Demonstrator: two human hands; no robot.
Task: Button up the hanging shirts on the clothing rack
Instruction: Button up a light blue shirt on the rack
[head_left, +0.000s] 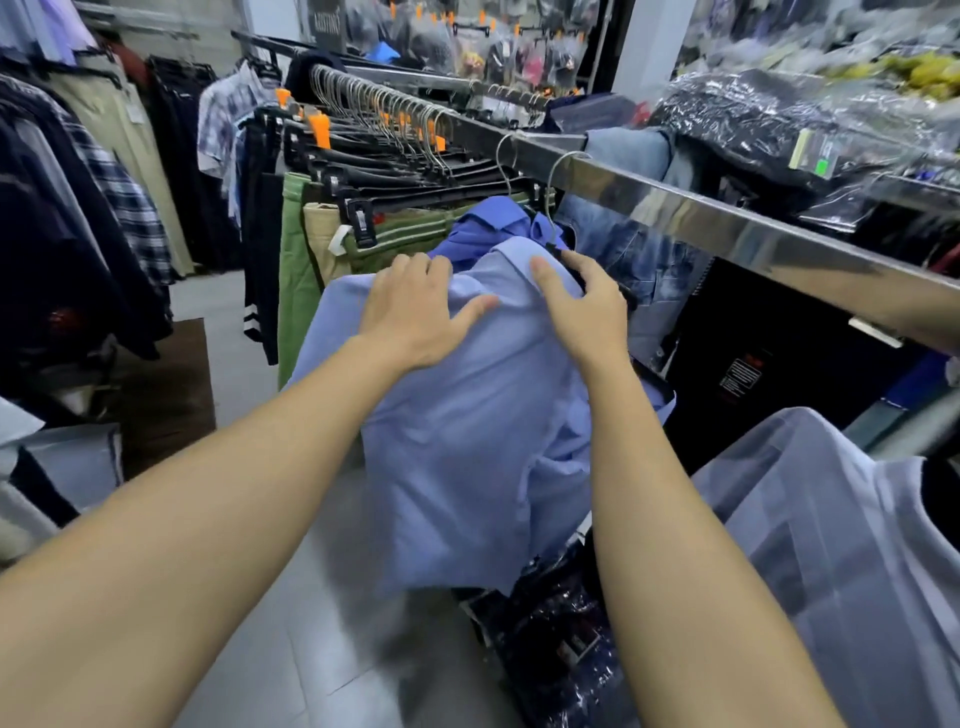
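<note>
My left hand (410, 317) lies flat, fingers relaxed, on light-blue shirt (457, 415) shoulder. My right hand (584, 306) curls round hanger (558, 218) at collar, thumb on fabric. Shirt hangs from steel rail (701, 218), darker blue shirt (488, 221) just behind, green trousers (296, 291) left.

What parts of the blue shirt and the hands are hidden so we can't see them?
Head view, the only one:
- Light blue shirt: its buttons are not visible among folds and motion blur, so how many are done up is unknowable.
- Right hand: fingertips curl behind the shoulder, hiding the grip.
- Left hand: fingertips sink behind the fabric.
- Hanger: covered by the collar.
</note>
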